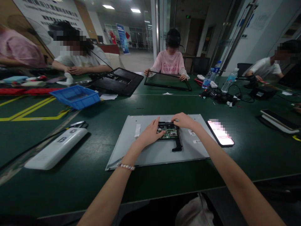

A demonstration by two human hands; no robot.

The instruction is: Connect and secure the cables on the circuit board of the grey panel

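Observation:
A green circuit board [168,134] in a black frame [177,142] lies on the grey back of a flat display panel [145,152]. My left hand [150,133] rests at the board's left side, its fingers stretched upward and its thumb apart over the board. At the frame's upper right corner, my right hand [184,121] has its fingers curled and closed on the edge. The fingertips of that hand are partly hidden. A white strip [137,130] is on the panel, left of my left hand.
Right of the panel lies a lit phone [221,133]. A white power bank [57,149] with a cable and a blue bin [76,96] are on the left. Across the table, a person [169,61] holds a black frame [168,81]. Bottles [230,80] and cables [219,95] stand at back right.

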